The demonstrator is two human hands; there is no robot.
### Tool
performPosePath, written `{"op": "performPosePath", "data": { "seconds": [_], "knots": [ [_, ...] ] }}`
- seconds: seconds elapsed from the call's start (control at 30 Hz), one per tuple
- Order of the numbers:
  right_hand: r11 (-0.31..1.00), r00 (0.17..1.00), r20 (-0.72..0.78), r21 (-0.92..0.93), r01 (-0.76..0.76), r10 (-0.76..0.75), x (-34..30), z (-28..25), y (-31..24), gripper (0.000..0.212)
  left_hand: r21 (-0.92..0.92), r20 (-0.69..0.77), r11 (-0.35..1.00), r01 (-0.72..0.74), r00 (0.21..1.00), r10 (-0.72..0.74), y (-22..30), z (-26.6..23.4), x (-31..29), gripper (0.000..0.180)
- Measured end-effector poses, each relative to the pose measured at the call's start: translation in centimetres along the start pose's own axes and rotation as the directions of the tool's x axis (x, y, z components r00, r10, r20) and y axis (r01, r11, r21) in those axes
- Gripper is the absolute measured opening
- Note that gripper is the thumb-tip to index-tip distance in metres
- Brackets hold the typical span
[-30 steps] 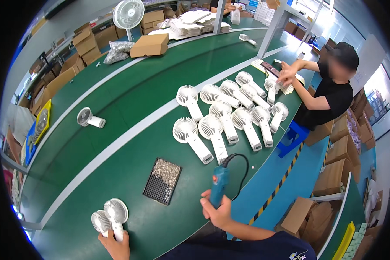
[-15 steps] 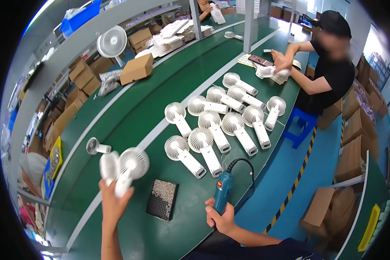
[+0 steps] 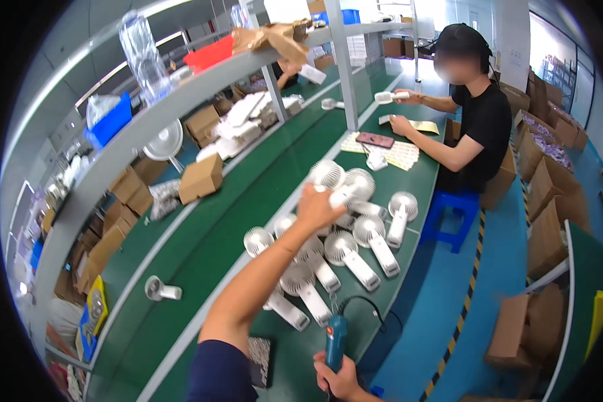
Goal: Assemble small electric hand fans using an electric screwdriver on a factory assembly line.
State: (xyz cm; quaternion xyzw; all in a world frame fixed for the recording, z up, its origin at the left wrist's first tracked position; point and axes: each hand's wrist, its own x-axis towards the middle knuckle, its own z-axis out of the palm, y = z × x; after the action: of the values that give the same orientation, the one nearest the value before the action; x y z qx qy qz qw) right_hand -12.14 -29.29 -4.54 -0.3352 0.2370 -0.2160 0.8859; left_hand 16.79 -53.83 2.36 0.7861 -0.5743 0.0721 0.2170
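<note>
My left hand (image 3: 316, 206) is stretched far out over the green bench, closed on two white handheld fans (image 3: 342, 181) held above the far end of a group of several white fans (image 3: 345, 251) lying on the bench. My right hand (image 3: 338, 378) is low near the front edge, gripping a blue electric screwdriver (image 3: 335, 338) upright, its black cable looping to the right. A black perforated tray (image 3: 259, 360) lies beside my left arm, partly hidden by it.
A person in black (image 3: 472, 117) sits on a blue stool (image 3: 449, 214) at the far end, handling a white fan. One lone fan (image 3: 161, 290) lies left. Cardboard boxes (image 3: 201, 177) sit on the bench; more stand on the floor at right. A metal shelf (image 3: 181, 94) runs overhead.
My left hand has carried the two fans from near my body out and forward over the group of fans. My view has swung up and right. My right hand kept hold of the screwdriver.
</note>
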Motion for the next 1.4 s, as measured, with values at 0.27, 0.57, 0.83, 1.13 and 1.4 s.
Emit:
{"op": "performPosePath", "data": {
  "seconds": [0.27, 0.57, 0.83, 1.13, 1.4],
  "knots": [
    [0.986, 0.97, -0.232, 0.162, -0.041, 0.078, -0.5, 2.3, 0.4, 0.022, 0.136, 0.223, 0.988, 0.071, 0.97, -0.101, 5.3, 4.8, 11.4, 0.056],
    [0.986, 0.948, -0.291, 0.138, -0.092, 0.129, -0.6, 1.7, 1.0, 0.025, 0.18, 0.449, 0.974, 0.134, 0.87, -0.203, 7.1, 8.1, 12.7, 0.068],
    [0.989, 0.994, -0.103, 0.146, -0.021, 0.036, 0.2, 1.9, 0.4, 0.017, -0.025, 0.099, 0.999, -0.039, 0.994, 0.041, 1.9, 2.7, 5.4, 0.065],
    [0.99, 0.983, -0.143, 0.065, 0.124, -0.114, 1.1, 1.3, 0.6, 0.015, 0.044, -0.647, 0.716, 0.697, 0.566, -0.511, -25.6, -13.6, -22.7, 0.039],
    [0.989, 0.988, -0.096, -0.105, 0.108, -0.118, 0.1, 0.0, 0.0, 0.016, -0.035, -0.212, 0.279, 0.96, 0.266, -0.94, -25.7, -14.7, -28.0, 0.06]
  ]
}}
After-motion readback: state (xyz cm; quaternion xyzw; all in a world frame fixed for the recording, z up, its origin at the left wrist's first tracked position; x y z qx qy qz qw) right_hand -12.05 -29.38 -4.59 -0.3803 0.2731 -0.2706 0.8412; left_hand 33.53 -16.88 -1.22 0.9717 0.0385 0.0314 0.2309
